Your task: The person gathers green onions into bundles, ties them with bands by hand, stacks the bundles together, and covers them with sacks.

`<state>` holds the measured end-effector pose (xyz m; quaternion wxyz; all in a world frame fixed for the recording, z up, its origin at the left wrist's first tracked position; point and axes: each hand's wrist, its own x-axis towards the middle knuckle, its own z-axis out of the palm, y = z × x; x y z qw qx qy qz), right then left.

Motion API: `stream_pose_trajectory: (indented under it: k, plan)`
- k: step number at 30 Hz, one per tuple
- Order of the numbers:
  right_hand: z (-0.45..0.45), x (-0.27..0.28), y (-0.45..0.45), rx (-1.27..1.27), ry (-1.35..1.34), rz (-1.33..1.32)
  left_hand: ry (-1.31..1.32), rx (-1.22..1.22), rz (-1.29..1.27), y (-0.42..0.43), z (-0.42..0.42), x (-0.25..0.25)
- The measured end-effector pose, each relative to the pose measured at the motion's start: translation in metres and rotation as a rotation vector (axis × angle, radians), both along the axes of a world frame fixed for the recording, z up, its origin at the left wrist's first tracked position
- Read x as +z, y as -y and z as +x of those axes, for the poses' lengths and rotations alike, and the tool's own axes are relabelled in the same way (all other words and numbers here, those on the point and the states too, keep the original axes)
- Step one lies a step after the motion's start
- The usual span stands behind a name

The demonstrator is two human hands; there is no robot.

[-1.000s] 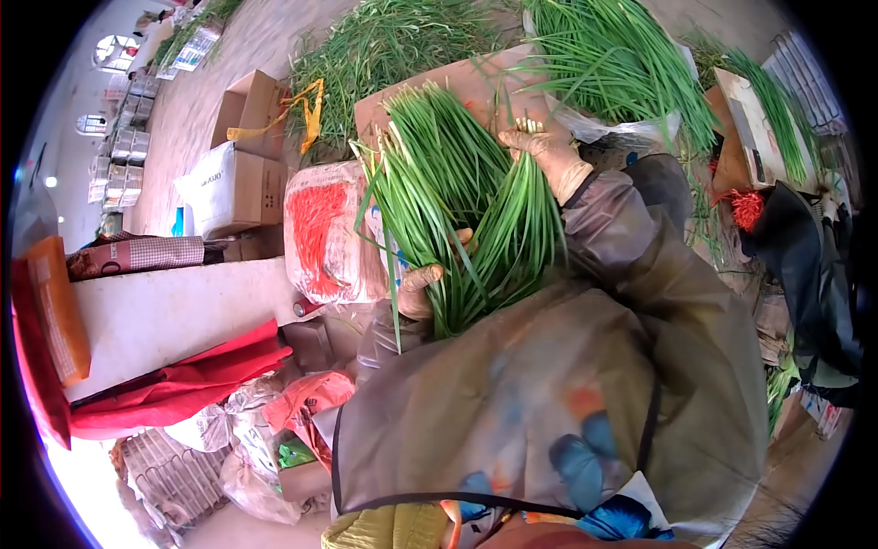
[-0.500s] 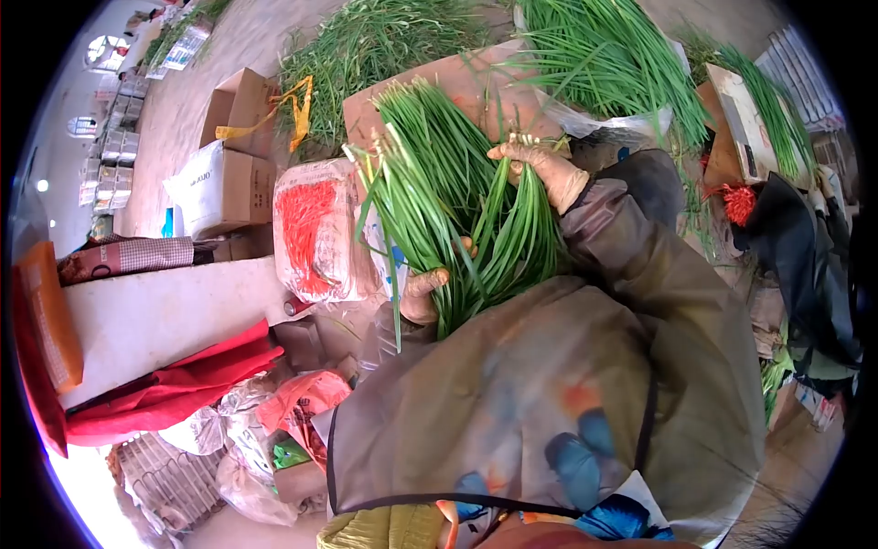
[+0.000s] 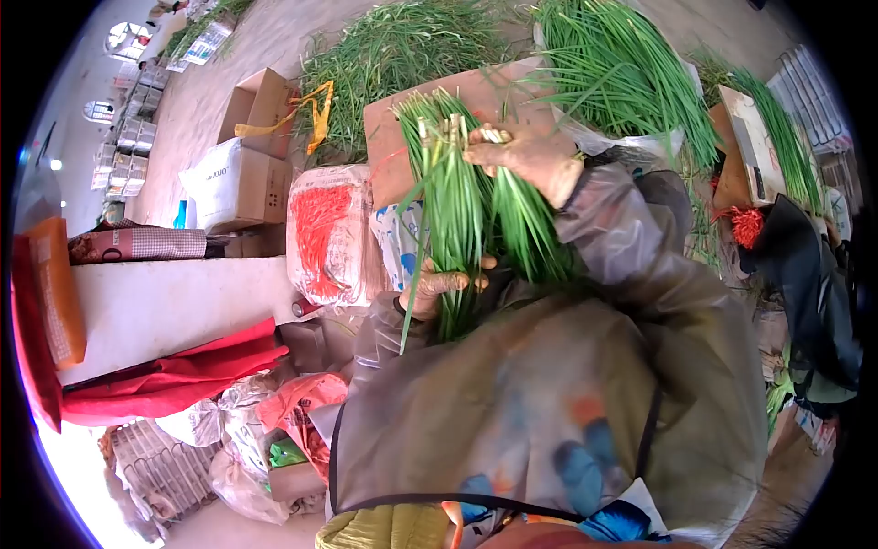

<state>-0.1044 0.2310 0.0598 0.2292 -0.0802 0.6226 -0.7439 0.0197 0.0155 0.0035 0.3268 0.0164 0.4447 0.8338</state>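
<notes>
My left hand (image 3: 439, 288), in a stained glove, wraps round the lower part of a bundle of long green stalks (image 3: 455, 206). The pale stalk ends point up and away from me. Higher up, my right hand (image 3: 530, 157), also gloved, grips a second bunch of green stalks (image 3: 523, 220) near its pale ends, and its fingers reach the top of the left bundle. More stalks lie behind on a brown board (image 3: 389, 137). The lower leaves hang toward my grey apron.
A packet with red ties (image 3: 322, 229) sits left of the board. Beyond are a heap of loose greens (image 3: 402, 46) and a large green pile (image 3: 622, 73). Farther left stand cardboard boxes (image 3: 265, 110) and a white table (image 3: 183, 306) with red cloth (image 3: 183, 375).
The left bundle has been drawn together and now stands more upright. My right hand has moved left toward its top, bringing the other bunch's pale ends close to it.
</notes>
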Motion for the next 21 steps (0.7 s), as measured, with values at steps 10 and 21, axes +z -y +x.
stream_pose_trajectory:
  k: [10, 21]
  plan:
    - [-0.002, -0.031, -0.016, -0.119, -0.115, -0.298, 0.003, 0.213, -0.007, 0.003, -0.003, -0.008]
    - [0.006, 0.0, -0.002, -0.19, -0.081, 0.033, 0.058, 0.174, 0.162, 0.011, -0.001, -0.02]
